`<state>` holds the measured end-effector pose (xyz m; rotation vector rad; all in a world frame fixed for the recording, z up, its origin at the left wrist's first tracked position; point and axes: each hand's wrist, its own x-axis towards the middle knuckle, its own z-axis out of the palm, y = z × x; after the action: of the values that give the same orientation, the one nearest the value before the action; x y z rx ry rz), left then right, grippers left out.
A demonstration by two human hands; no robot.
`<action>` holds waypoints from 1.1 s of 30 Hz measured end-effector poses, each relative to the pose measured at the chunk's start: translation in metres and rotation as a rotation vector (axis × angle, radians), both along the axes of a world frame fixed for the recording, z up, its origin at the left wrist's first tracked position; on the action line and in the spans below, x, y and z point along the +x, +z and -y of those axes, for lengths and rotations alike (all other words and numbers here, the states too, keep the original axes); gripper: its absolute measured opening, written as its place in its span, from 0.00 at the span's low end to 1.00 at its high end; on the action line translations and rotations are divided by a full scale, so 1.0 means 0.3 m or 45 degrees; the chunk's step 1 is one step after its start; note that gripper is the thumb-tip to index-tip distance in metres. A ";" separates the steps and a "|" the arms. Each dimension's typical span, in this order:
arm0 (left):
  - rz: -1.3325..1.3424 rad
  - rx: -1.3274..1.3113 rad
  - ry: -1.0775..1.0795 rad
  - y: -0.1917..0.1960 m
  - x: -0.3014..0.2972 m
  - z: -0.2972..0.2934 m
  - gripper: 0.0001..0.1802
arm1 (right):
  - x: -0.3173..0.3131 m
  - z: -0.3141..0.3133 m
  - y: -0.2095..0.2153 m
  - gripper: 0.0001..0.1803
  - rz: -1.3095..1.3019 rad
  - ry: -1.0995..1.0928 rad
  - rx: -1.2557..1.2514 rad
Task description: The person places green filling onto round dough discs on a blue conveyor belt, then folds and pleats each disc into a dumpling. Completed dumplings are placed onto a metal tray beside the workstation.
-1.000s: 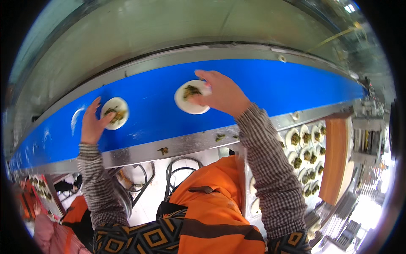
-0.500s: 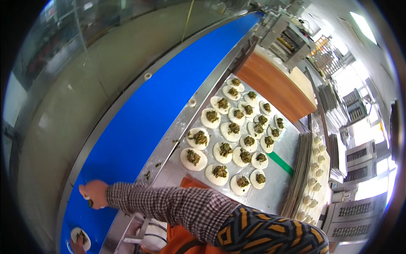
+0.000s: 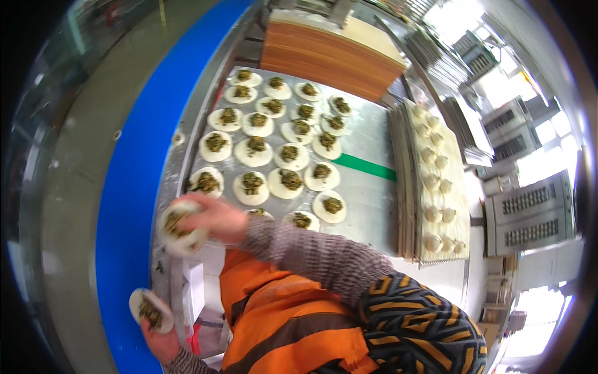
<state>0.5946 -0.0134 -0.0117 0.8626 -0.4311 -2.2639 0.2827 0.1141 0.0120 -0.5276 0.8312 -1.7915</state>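
My right hand (image 3: 218, 218), slightly blurred, grips a white dough round (image 3: 167, 223) topped with chopped dark-green filling, above the metal rail by the tray's left edge. Lower down, over the belt's near end, my left hand (image 3: 161, 343) holds another filled dough round (image 3: 136, 304), tilted, with fingers against its filling. Beside the right hand, several flat dough rounds (image 3: 251, 158), each with a heap of filling, lie in rows on the metal tray (image 3: 367, 206). My right forearm covers part of the nearest row.
A blue conveyor belt (image 3: 134, 162) runs along the left beside a metal rail (image 3: 177, 138). A green strip (image 3: 367, 166) crosses the tray. To the right, stacked boards (image 3: 405, 187) carry small dough balls (image 3: 430, 181). A wooden box (image 3: 330, 53) stands beyond the tray.
My right hand has moved from over the belt to the tray's left edge with a filled dough round. My left hand has risen with its dough round. The view has turned right.
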 end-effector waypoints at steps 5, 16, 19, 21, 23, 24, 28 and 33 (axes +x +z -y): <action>-0.208 -0.141 -1.039 0.063 -0.522 -0.204 0.26 | -0.254 -0.686 -0.024 0.23 -0.120 -1.057 0.456; -0.232 -0.009 -1.571 0.038 -0.839 -0.595 0.23 | -0.385 -1.131 -0.239 0.30 -0.993 -1.645 1.528; -0.176 0.152 -1.600 0.040 -0.857 -0.648 0.23 | -0.275 -1.191 -0.157 0.26 -0.682 -1.594 1.156; -0.133 0.117 -1.667 0.047 -0.879 -0.697 0.25 | -0.174 -1.248 -0.112 0.20 -0.430 -1.550 0.844; -0.128 0.035 -1.748 0.052 -0.902 -0.754 0.26 | -0.091 -1.296 -0.091 0.16 -0.262 -1.669 0.782; -0.140 0.009 -1.790 0.055 -0.911 -0.781 0.26 | -0.055 -1.325 -0.085 0.14 -0.289 -1.696 0.683; -0.116 -0.029 -1.867 0.071 -0.946 -0.870 0.25 | -0.010 -1.401 -0.072 0.08 0.198 -1.880 0.404; -0.007 0.029 -1.899 0.093 -0.965 -0.933 0.26 | -0.035 -1.395 -0.005 0.08 0.253 -1.380 0.049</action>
<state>0.3051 0.2665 0.0161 0.5417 -1.3776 -3.5529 0.2721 0.5327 0.0105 0.2110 1.1061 -2.7256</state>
